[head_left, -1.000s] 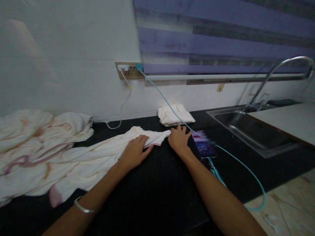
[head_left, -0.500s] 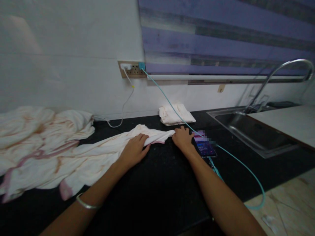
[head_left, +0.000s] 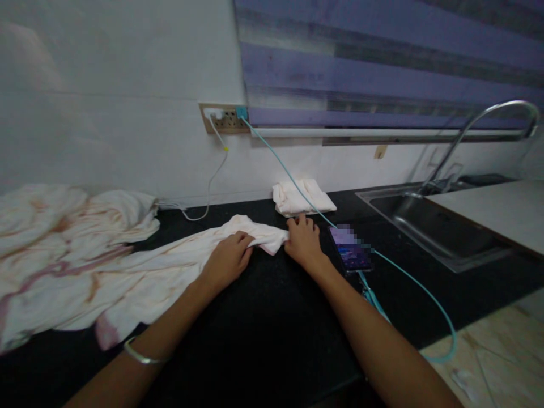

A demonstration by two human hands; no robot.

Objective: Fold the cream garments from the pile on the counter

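A crumpled white cloth (head_left: 182,263) with pink edging and brownish stains stretches from the left across a black countertop (head_left: 272,317). My left hand (head_left: 232,252) lies over its narrow part, fingers curled down onto the fabric and thumb along the near edge. At the narrow right end, my right hand (head_left: 302,238) pinches the tip of the same cloth; its fingertips are partly hidden. Just right of that hand lies a lit phone (head_left: 351,249) with a teal cable. Behind it, against the wall, sits a folded white cloth (head_left: 300,198).
A heap of white fabric (head_left: 76,218) is at the far left. On the wall is a socket strip (head_left: 227,119) with a white cable and the teal cable (head_left: 276,156) plugged in. At right are a steel sink (head_left: 425,218), a curved faucet (head_left: 461,133) and a pale board (head_left: 501,209).
My right hand has moved left, away from the phone, with the cloth's end. The cloth between my hands has gone slacker and bunched. My left hand has barely moved.
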